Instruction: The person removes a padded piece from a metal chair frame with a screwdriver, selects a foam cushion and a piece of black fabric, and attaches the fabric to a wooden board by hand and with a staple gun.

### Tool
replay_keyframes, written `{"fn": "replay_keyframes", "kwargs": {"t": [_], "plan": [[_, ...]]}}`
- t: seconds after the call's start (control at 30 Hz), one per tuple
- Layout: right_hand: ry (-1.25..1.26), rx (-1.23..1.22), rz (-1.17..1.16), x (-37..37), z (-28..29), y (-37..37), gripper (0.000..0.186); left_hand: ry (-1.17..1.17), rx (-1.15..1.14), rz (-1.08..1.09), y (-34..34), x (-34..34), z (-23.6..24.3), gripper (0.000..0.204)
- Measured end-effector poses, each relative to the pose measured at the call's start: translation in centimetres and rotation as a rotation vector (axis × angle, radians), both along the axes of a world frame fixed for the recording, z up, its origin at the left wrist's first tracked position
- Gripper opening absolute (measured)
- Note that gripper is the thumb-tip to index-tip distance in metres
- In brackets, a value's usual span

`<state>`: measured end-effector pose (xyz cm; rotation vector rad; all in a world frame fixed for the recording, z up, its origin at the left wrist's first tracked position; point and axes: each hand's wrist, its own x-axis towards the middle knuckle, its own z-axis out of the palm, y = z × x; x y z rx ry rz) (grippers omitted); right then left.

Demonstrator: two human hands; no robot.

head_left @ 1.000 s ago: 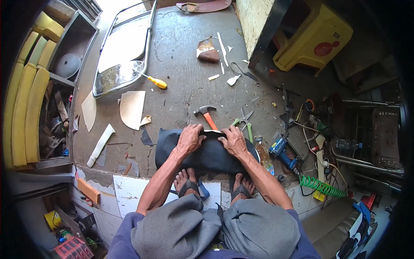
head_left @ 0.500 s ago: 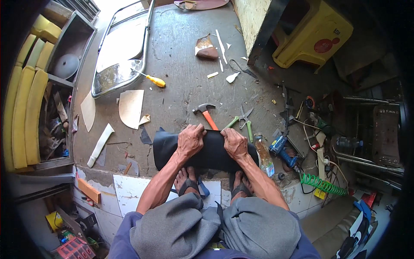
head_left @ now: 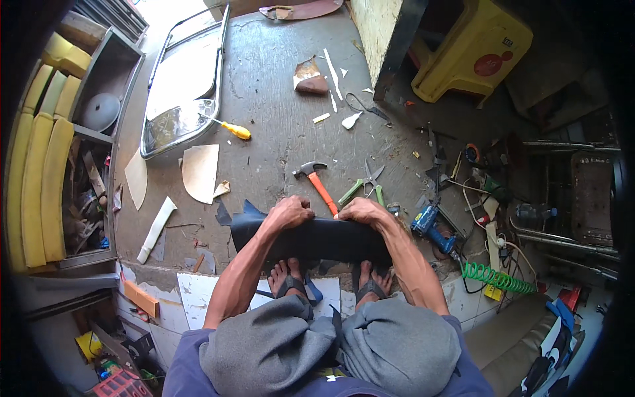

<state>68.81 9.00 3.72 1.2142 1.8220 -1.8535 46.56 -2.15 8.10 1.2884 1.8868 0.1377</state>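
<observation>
A folded black sheet, smooth like vinyl or leather, [head_left: 317, 242] spans the space in front of my feet. My left hand [head_left: 289, 212] pinches its far edge left of the middle, fingers curled down over it. To the right, my right hand [head_left: 366, 210] grips the same edge, thumb and fingers pressed together. Just beyond the sheet lies an orange-handled claw hammer [head_left: 321, 188], its handle running towards my right hand. Green-handled shears [head_left: 366, 182] lie spread beside the hammer. My fingertips are partly hidden by the backs of my hands.
Leftward lie a yellow screwdriver [head_left: 236, 131], a framed glass panel [head_left: 182, 86] and pale cut pieces [head_left: 200, 173]. On the right are a blue power tool [head_left: 433, 228], a coiled green hose [head_left: 499, 278] and a yellow stool [head_left: 476, 53]. Yellow pads [head_left: 53, 185] stand at far left.
My wrists have rolled forward over the sheet's far edge, which now sits closer to me. The sheet shows a narrower face. My right forearm now covers most of the plastic bottle.
</observation>
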Motion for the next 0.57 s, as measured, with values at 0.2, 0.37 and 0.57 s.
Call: {"fn": "replay_keyframes", "kwargs": {"t": [0.2,0.37,0.57], "plan": [[-0.019,0.093,0.084,0.6,-3.3,0.3,0.044,0.109,0.679,-0.093,-4.2,7.7,1.3,0.02],[0.017,0.242,0.233,0.7,-1.5,0.4,0.039,0.101,0.709,-0.165,-4.2,7.9,0.4,0.022],[0.157,0.902,0.162,1.1,5.9,-5.0,0.034,0.087,0.595,-0.168,-3.2,6.8,-0.3,0.02]]}}
